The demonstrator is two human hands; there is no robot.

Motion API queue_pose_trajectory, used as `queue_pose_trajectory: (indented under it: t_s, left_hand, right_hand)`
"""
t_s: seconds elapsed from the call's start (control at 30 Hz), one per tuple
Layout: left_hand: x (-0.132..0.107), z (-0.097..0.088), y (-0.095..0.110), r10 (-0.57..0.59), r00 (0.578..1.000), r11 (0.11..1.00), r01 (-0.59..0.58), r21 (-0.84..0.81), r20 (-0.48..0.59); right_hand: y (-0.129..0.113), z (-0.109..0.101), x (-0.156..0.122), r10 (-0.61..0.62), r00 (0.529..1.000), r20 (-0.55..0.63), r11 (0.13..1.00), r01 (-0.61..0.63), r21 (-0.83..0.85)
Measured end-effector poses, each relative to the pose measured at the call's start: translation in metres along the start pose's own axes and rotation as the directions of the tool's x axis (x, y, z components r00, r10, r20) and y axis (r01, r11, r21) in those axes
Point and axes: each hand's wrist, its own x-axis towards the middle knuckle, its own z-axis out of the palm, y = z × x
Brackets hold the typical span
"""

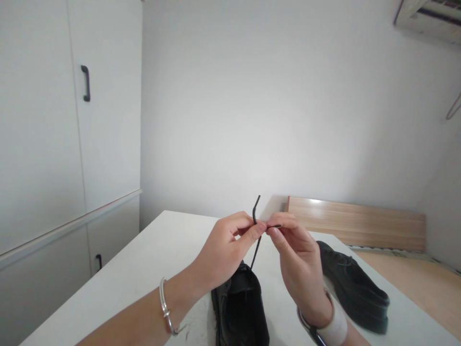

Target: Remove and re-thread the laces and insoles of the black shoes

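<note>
My left hand (230,245) pinches a black shoelace (256,252) between thumb and forefinger, above a black shoe (243,307). One end of the lace sticks up past the fingers, and below them it runs down to the shoe. Right beside it, my right hand (297,257) has its thumb and forefinger closed on a short dark piece of lace; the fingertips of both hands meet. The shoe stands on the white table with its opening toward me. A second black shoe (355,286) rests on the table to the right, its lace in place.
The white table (144,269) spans the foreground. To the left stands a white cabinet (108,134) with dark handles. Behind the table on the right are a wooden headboard (356,221) and a bare bed board (410,271). An air conditioner (432,21) hangs high at the right.
</note>
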Motion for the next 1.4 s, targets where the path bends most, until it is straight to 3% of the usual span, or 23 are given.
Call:
queue_pose_trajectory:
  t_s: [0.07,0.13,0.23,0.33,0.47,0.57,0.7,0.8,0.9,1.0,1.07,1.17,1.27,1.4]
  left_hand:
    - [-0.001,-0.004,-0.002,0.017,0.999,0.999,-0.019,-0.046,-0.033]
    - [-0.004,-0.012,-0.009,-0.057,0.996,0.976,0.043,-0.214,-0.062]
    - [-0.017,-0.032,-0.026,-0.21,0.971,0.895,0.143,-0.422,-0.117]
    - [-0.038,-0.057,-0.048,-0.298,0.936,0.876,0.19,-0.444,-0.189]
    - [-0.069,-0.086,-0.072,-0.382,0.886,0.874,0.254,-0.414,-0.264]
    - [-0.082,-0.096,-0.082,-0.413,0.856,0.876,0.279,-0.393,-0.312]
    - [-0.082,-0.097,-0.091,-0.404,0.836,0.885,0.254,-0.391,-0.371]
    - [-0.078,-0.095,-0.096,-0.387,0.846,0.899,0.257,-0.355,-0.368]
    - [-0.073,-0.09,-0.094,-0.339,0.896,0.939,0.302,-0.165,-0.288]
    - [-0.062,-0.079,-0.085,-0.253,0.957,0.955,0.271,0.12,-0.142]
    - [-0.054,-0.069,-0.078,-0.193,0.981,0.942,0.191,0.276,-0.02]
    - [-0.045,-0.059,-0.076,-0.15,0.98,0.916,0.088,0.392,0.13]
    - [-0.045,-0.057,-0.085,-0.18,0.974,0.912,0.113,0.393,0.138]
    - [-0.055,-0.06,-0.095,-0.26,0.961,0.921,0.217,0.324,0.097]
  right_hand:
    - [-0.003,-0.003,0.002,0.075,0.996,-0.054,0.991,-0.069,0.113]
    - [-0.003,-0.01,0.002,0.203,0.977,-0.069,0.951,-0.18,0.25]
    - [0.003,-0.031,-0.004,0.383,0.918,-0.102,0.862,-0.315,0.396]
    - [0.017,-0.061,-0.019,0.486,0.851,-0.199,0.826,-0.372,0.423]
    - [0.04,-0.102,-0.043,0.53,0.781,-0.331,0.83,-0.396,0.393]
    - [0.055,-0.123,-0.052,0.524,0.741,-0.42,0.843,-0.381,0.38]
    - [0.064,-0.129,-0.053,0.506,0.734,-0.452,0.855,-0.358,0.375]
    - [0.063,-0.127,-0.051,0.48,0.745,-0.462,0.871,-0.34,0.355]
    - [0.061,-0.124,-0.047,0.439,0.813,-0.382,0.898,-0.383,0.217]
    - [0.06,-0.111,-0.036,0.457,0.876,-0.154,0.884,-0.466,-0.029]
    - [0.06,-0.097,-0.027,0.495,0.867,0.061,0.857,-0.475,-0.201]
    - [0.063,-0.075,-0.019,0.479,0.82,0.313,0.861,-0.371,-0.348]
    - [0.07,-0.065,-0.025,0.444,0.804,0.394,0.858,-0.256,-0.444]
    - [0.078,-0.068,-0.044,0.436,0.792,0.427,0.829,-0.17,-0.532]
